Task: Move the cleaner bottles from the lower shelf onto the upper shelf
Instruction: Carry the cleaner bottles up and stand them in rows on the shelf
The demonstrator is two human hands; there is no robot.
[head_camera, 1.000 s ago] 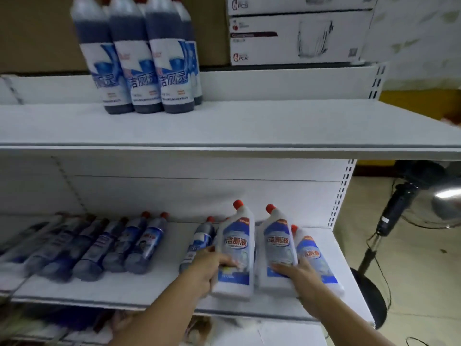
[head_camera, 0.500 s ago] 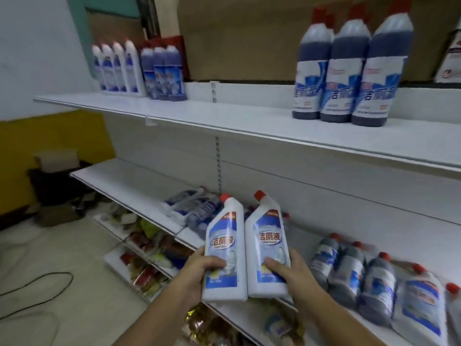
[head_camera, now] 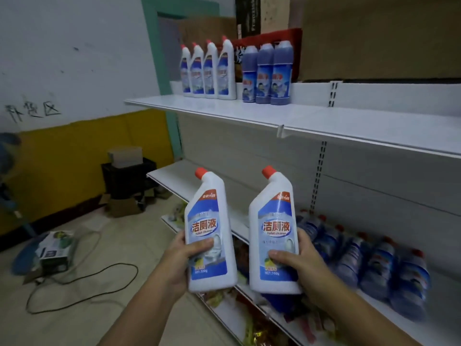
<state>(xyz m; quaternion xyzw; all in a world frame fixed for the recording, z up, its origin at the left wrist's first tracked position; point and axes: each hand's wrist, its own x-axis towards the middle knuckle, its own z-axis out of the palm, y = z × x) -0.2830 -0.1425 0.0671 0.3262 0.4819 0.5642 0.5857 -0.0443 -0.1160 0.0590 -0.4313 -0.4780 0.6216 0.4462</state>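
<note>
The left hand [head_camera: 182, 255] was wrapped round the lower half of a white bottle [head_camera: 212, 228] with a red cap, thumb across its blue label. The right hand [head_camera: 296, 258] gripped a second white bottle [head_camera: 274, 233] the same way. Both bottles were held upright, side by side but apart, out in front of the lower shelf [head_camera: 174, 176]. Their plastic was opaque, so I could not see how full they were.

Just behind the right hand, a row of blue bottles [head_camera: 374, 258] lay on their sides on that lower shelf. Below it were loose packets [head_camera: 252, 320] on the bottom tier.

On the floor to the left lay a black cable [head_camera: 82, 290] and a small box [head_camera: 53, 250], with a black crate [head_camera: 127, 176] further back.

The upper shelf [head_camera: 349, 121] was mostly bare. At its far end stood four white bottles [head_camera: 208, 71] and, beside them, three bottles of dark blue liquid [head_camera: 265, 76], all upright, with cardboard boxes [head_camera: 374, 36] behind.
</note>
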